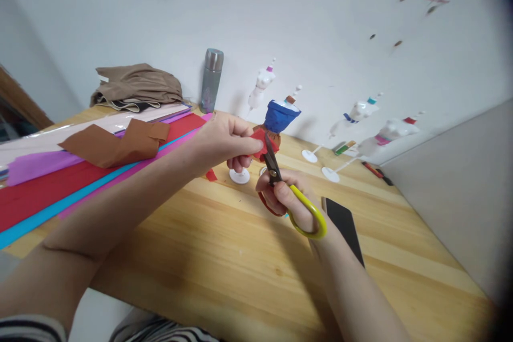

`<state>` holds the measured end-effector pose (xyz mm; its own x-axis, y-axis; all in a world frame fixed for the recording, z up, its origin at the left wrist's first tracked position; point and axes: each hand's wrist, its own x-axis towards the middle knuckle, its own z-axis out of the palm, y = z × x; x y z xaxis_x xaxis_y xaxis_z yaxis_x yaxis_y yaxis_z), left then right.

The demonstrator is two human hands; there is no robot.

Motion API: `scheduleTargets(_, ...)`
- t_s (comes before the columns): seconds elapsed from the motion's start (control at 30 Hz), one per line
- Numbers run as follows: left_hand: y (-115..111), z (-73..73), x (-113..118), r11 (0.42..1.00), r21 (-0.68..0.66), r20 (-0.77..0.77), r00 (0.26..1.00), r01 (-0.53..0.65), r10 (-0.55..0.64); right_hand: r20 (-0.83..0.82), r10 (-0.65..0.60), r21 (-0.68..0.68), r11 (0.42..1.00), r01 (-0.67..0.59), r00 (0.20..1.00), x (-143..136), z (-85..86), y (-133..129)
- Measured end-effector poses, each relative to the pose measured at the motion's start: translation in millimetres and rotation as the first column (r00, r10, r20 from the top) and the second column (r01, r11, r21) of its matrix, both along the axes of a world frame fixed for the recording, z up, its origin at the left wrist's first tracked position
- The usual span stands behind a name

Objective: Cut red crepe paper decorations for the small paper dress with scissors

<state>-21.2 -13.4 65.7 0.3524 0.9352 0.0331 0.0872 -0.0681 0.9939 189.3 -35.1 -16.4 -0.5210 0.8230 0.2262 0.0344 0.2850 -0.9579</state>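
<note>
Near the middle of the view, my left hand [228, 141] pinches a small piece of red paper [259, 141] between thumb and fingers. My right hand [288, 197] holds scissors [308, 214] with yellow and red handles, their dark blades against the red paper. Just behind the paper stands a small white mannequin dressed in a blue paper top [281, 115], with brown paper below it. Its lower part is mostly hidden by my left hand and the paper. A red scrap [211, 175] lies on the table under my left wrist.
Colored paper sheets [48, 189] and brown paper [108, 144] cover the left side. Behind are folded brown cloth [140, 83] and a bottle [211, 83]. More mannequins [263, 80] [360, 110] [395, 131] stand along the wall. A black phone [344, 227] lies beside my right forearm.
</note>
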Motion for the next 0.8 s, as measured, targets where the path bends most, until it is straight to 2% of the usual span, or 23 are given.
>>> scheduleTargets(0.47, -0.7, 3.8, -2.0, 1.000, -0.016, -0.047, 0.999, -0.005, 0.004, 0.009, 0.032, 0.048, 0.998, -0.032, 0.999, 3.5, -2.6, 2.7)
scheduleTargets(0.8, 7.3, -5.8, -6.5, 0.997, -0.013, 0.020, 0.997, 0.076, -0.076, -0.016, -0.002, 0.008, 1.000, 0.002, 1.000, -0.1, 0.5, 1.0)
